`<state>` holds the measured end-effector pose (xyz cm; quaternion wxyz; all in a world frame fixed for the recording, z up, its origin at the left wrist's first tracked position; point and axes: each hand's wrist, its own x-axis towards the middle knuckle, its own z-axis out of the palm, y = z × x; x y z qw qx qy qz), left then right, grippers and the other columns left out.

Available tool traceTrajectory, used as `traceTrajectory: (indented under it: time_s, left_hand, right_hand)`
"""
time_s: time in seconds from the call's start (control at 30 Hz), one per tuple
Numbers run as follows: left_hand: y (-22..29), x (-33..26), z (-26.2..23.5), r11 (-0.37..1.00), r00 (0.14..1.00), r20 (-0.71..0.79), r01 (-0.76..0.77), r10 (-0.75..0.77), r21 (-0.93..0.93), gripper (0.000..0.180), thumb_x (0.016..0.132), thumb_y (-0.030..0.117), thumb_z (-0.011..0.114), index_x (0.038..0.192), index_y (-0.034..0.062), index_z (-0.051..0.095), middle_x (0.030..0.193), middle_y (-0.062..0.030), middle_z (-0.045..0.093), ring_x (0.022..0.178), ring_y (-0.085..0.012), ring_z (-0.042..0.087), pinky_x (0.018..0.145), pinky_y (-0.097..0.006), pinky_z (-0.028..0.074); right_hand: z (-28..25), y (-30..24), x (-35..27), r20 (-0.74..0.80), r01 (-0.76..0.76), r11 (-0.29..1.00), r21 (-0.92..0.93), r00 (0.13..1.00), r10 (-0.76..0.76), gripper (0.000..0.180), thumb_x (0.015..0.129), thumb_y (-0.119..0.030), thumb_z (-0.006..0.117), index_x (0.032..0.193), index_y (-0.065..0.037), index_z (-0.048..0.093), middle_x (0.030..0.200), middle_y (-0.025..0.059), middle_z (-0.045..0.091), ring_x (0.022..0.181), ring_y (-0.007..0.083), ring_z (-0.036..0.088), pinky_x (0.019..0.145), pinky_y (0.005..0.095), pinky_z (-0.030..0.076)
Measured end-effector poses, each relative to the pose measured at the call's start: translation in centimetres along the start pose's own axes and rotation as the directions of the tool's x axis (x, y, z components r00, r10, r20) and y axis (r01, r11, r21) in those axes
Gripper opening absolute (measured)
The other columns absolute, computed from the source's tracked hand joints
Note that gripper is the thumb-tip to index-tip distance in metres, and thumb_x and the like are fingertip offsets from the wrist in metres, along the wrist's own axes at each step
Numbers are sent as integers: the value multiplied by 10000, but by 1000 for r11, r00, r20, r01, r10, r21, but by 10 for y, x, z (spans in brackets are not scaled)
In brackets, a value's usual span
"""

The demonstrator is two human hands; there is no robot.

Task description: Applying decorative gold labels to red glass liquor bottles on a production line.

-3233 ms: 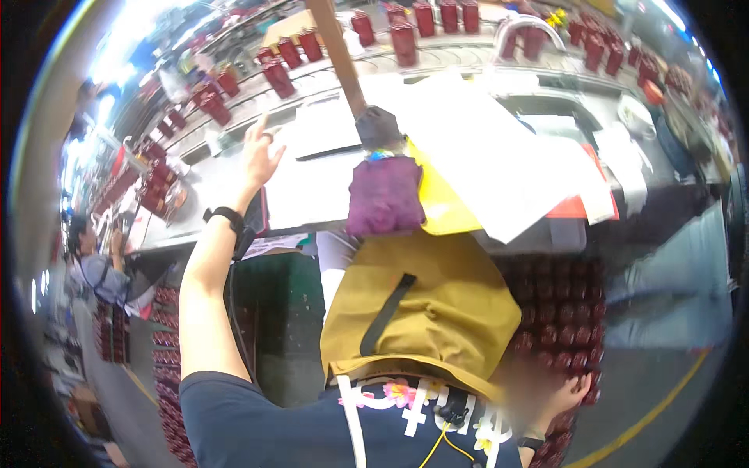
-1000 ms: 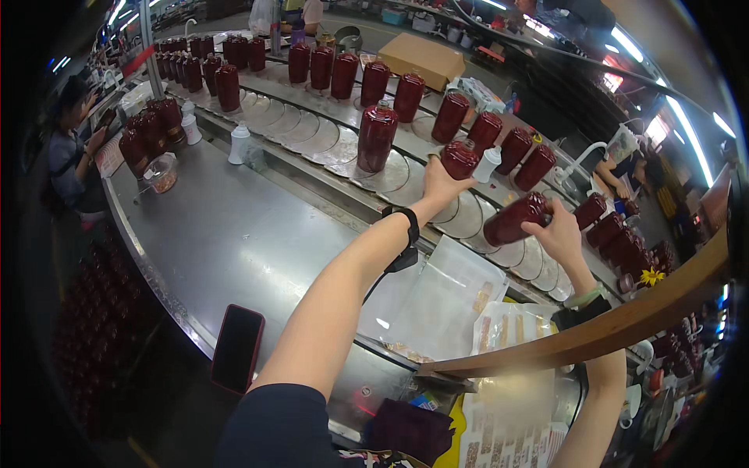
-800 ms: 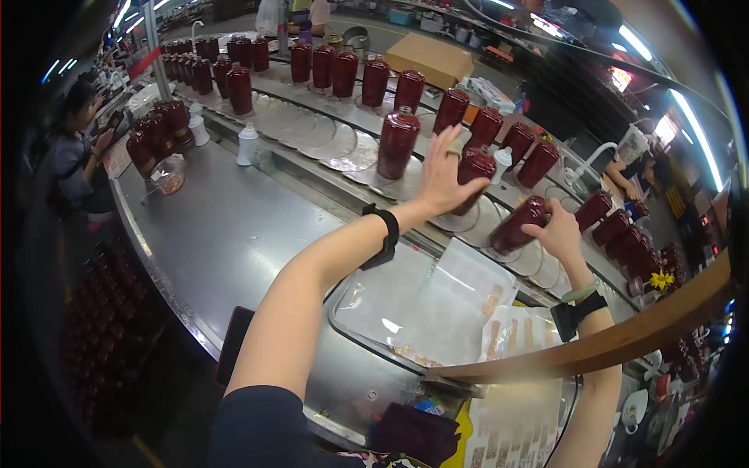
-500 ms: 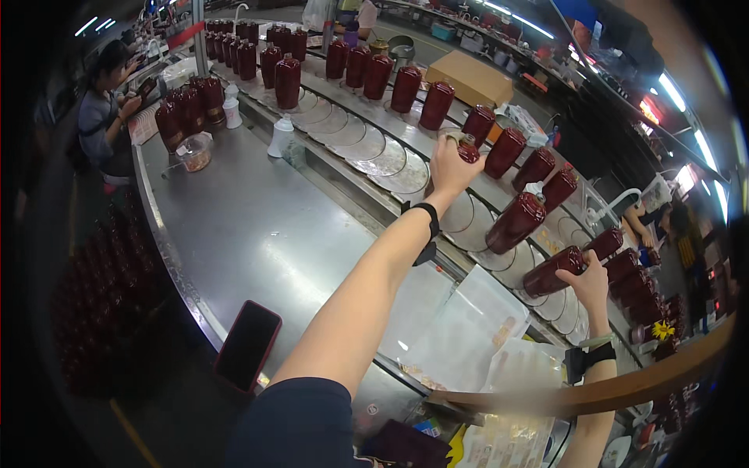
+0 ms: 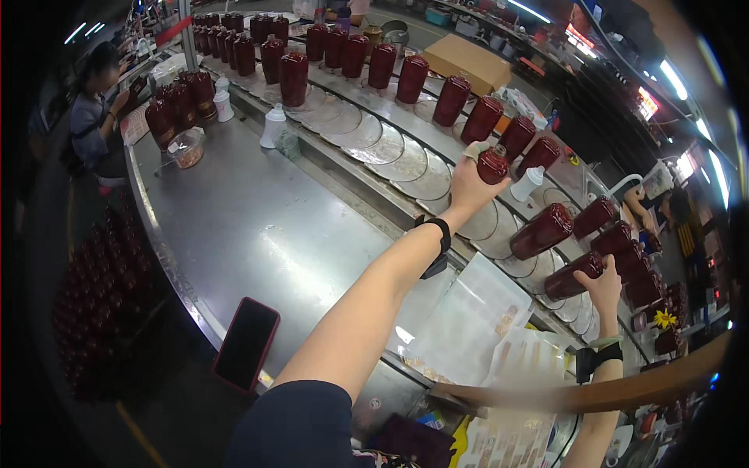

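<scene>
My left hand (image 5: pixel 472 191) reaches over the conveyor, its fingers closed round a dark red glossy bottle (image 5: pixel 493 165) near its neck. Something pale green covers one fingertip. Farther right, my right hand (image 5: pixel 604 285) grips another dark red bottle (image 5: pixel 573 274) by its upper side; that bottle leans. Between the hands, a third red bottle (image 5: pixel 541 232) stands tilted on the round metal plates (image 5: pixel 402 160) of the conveyor. Just beyond my left hand's bottle is a small white bottle (image 5: pixel 527 184). Black bands circle both wrists.
More red bottles (image 5: pixel 413 79) line the far lane. On the steel table (image 5: pixel 257 210) lie a phone (image 5: pixel 246 343) and a clear tub (image 5: pixel 188 148); a white bottle (image 5: pixel 273 127) stands by its edge. Plastic sheets (image 5: pixel 468 312) lie near my right forearm. A co-worker (image 5: pixel 97 117) sits at left.
Both hands, with their bottles, have shifted rightward, the left one also downward. The bottle between them shifted the same way. The white bottle beyond my left hand now shows more fully.
</scene>
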<state>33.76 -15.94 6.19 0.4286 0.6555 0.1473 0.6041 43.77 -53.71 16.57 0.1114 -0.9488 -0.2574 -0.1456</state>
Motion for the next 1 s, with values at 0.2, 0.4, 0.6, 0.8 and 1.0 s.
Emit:
traceTrajectory:
  time_s: [0.2, 0.4, 0.6, 0.8, 1.0]
  left_hand:
    - [35, -19, -22, 977, 994, 109, -23, 0, 213, 1085, 642, 383, 948, 1506, 29, 394, 1415, -235, 530, 1371, -411, 463, 1155, -466, 381]
    - [99, -58, -54, 982, 947, 301, -62, 114, -176, 568, 974, 254, 671, 1436, -22, 487, 1405, -237, 542, 1291, -412, 498, 1145, -464, 360]
    - [196, -98, -47, 965, 880, 466, 35, 94, -260, 558, 1060, 416, 530, 1407, -21, 506, 1309, -305, 604, 1222, -451, 573, 1054, -484, 431]
    - [196, -75, -88, 981, 893, 444, 143, -71, -130, 616, 1105, 480, 375, 890, -38, 631, 824, -314, 661, 859, -519, 654, 735, -547, 486]
    - [152, -34, -143, 953, 868, 440, 293, -231, -77, 589, 1097, 503, 391, 1098, -4, 690, 1066, -310, 703, 1014, -479, 675, 891, -509, 502]
  right_hand:
    - [-16, 9, -9, -42, -66, 997, -47, 997, 64, 680, 718, -484, 876, 1151, -53, 578, 1041, 224, 743, 1003, 463, 703, 850, 510, 542]
    - [-72, -26, -50, -76, 113, 993, 13, 991, -112, 605, 761, -438, 884, 1068, -27, 564, 916, 212, 747, 892, 436, 726, 769, 481, 552]
    - [-118, -129, -89, 96, 135, 837, 531, 971, -218, 455, 824, -293, 881, 1043, -3, 606, 887, 104, 739, 805, 145, 688, 731, 325, 544]
    - [-119, -199, -102, 53, 252, 759, 601, 934, -352, 431, 814, -200, 886, 1037, 21, 591, 914, 89, 718, 823, 113, 644, 750, 291, 535]
    - [-84, -250, -79, 12, 373, 710, 598, 881, -473, 469, 827, -275, 883, 1100, 3, 622, 1015, 164, 762, 909, 263, 746, 836, 360, 564]
